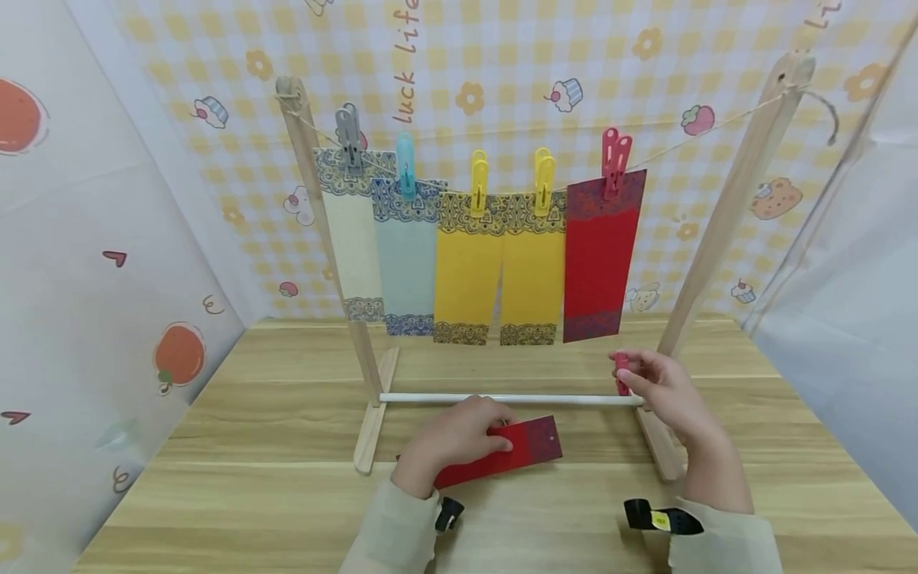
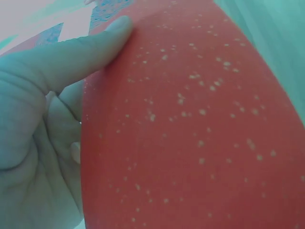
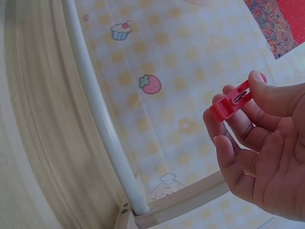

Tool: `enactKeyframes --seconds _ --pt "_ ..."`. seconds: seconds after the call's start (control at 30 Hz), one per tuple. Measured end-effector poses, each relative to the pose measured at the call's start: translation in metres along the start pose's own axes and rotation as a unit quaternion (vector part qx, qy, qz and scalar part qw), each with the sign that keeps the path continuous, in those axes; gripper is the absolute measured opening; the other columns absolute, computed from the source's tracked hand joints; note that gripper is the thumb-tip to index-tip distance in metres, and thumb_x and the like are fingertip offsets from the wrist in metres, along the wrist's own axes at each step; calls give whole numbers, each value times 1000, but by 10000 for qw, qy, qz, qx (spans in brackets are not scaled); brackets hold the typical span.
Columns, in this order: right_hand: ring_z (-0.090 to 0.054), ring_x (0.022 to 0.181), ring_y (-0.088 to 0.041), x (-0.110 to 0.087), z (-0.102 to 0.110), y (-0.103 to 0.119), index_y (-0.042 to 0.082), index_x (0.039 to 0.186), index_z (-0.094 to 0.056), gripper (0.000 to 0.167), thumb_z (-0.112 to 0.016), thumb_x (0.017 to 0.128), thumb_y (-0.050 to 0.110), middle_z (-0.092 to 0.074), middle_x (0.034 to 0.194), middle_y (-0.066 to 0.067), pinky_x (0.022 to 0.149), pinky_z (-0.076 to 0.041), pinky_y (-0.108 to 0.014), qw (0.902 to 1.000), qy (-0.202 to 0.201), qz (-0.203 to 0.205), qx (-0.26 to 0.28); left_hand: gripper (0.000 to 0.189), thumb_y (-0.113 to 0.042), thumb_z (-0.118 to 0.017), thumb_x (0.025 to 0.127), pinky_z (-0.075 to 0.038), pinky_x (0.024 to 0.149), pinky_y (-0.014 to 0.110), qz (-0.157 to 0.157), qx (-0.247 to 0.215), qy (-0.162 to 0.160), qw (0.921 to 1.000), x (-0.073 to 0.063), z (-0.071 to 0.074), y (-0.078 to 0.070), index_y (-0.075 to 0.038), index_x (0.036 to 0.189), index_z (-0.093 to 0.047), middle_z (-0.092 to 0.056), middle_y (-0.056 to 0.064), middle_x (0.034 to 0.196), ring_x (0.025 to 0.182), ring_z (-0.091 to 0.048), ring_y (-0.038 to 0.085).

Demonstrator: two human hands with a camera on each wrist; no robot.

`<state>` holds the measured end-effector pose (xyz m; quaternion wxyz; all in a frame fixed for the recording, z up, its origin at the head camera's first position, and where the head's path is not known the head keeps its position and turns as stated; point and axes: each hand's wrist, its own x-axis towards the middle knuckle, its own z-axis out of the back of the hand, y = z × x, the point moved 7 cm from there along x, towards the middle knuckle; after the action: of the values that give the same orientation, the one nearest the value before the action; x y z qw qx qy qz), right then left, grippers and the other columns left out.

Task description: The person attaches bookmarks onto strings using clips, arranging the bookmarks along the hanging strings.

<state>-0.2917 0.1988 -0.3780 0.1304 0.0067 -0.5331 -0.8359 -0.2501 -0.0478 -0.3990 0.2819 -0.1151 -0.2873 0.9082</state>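
My left hand (image 1: 462, 433) grips a red card (image 1: 495, 456) with a dark patterned end, low over the table in front of the rack's white bar. In the left wrist view the thumb lies across the card's gold-speckled red face (image 2: 190, 114). At the right, my right hand (image 1: 667, 388) pinches a small red clothespin (image 1: 621, 373) between thumb and fingers; the right wrist view shows this clothespin (image 3: 236, 100) held near the fingertips. Above that hand, another red card (image 1: 601, 267) hangs from the string by a red clothespin (image 1: 614, 163).
A wooden rack with a left post (image 1: 326, 207), a right post (image 1: 731, 199) and a white crossbar (image 1: 512, 399) stands on the table (image 1: 287, 478). Along its string hang a cream card (image 1: 351, 247), a pale blue card (image 1: 406, 267) and two yellow cards (image 1: 468, 275), each clipped.
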Motion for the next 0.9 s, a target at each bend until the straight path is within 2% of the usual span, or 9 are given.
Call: enactKeyframes --seconds 0.1,0.2,0.3,0.37,0.5,0.6,0.67,0.9 --pt "-53 78 -3 -2 3 4 -10 131 -52 36 -54 102 11 -60 93 11 58 -47 -22 9999 -142 59 -24 12 -13 -71 92 -40 64 18 -146 -41 -12 9999 4 0 -4 -15 81 -65 -48 -10 63 62 -42 4" --pt "-56 83 1 -4 5 10 -13 129 -52 35 -54 101 8 -61 93 15 67 -50 -17 9993 -243 285 72 3 -12 -71 92 -44 68 18 -213 -28 -109 9997 8 3 -8 -14 90 -70 -55 -10 70 67 -47 4" --pt "-59 84 2 -5 7 19 -14 127 -53 33 -55 101 6 -62 93 18 74 -51 -14 9982 -360 472 100 5 -12 -70 92 -47 72 18 -251 7 -201 9995 12 7 -13 -15 97 -71 -63 -9 79 72 -52 5" --pt "-59 84 1 -7 9 25 -10 124 -56 29 -56 100 5 -63 92 19 75 -51 -13 9973 -461 556 96 6 -13 -70 93 -48 72 18 -320 -9 -238 9992 14 11 -18 -14 99 -71 -65 -8 81 73 -54 5" --pt "-59 82 -1 -10 13 36 8 119 -63 21 -57 99 4 -63 91 17 75 -50 -12 9950 -640 747 155 6 -14 -69 94 -50 73 16 -429 -56 -337 9985 19 19 -26 -14 100 -72 -67 -9 82 72 -56 5" --pt "-60 83 -1 -13 16 43 20 116 -65 27 -56 99 1 -64 91 15 76 -49 -11 9924 -699 917 437 5 -15 -69 94 -49 71 16 -577 46 -438 9974 23 26 -33 -14 98 -71 -67 -8 80 70 -56 5" --pt "-61 84 -1 -15 18 47 24 115 -66 31 -56 98 -1 -65 92 14 78 -50 -10 9897 -705 1030 700 5 -16 -70 94 -49 72 15 -689 134 -503 9963 24 29 -37 -14 98 -71 -68 -8 80 71 -56 4" --pt "-65 82 -3 -20 29 57 17 115 -68 32 -55 97 -7 -70 95 9 79 -52 -10 9709 -790 1444 1737 5 -18 -68 95 -44 65 15 -988 258 -533 9933 28 37 -53 -13 93 -67 -60 -6 71 65 -50 6"
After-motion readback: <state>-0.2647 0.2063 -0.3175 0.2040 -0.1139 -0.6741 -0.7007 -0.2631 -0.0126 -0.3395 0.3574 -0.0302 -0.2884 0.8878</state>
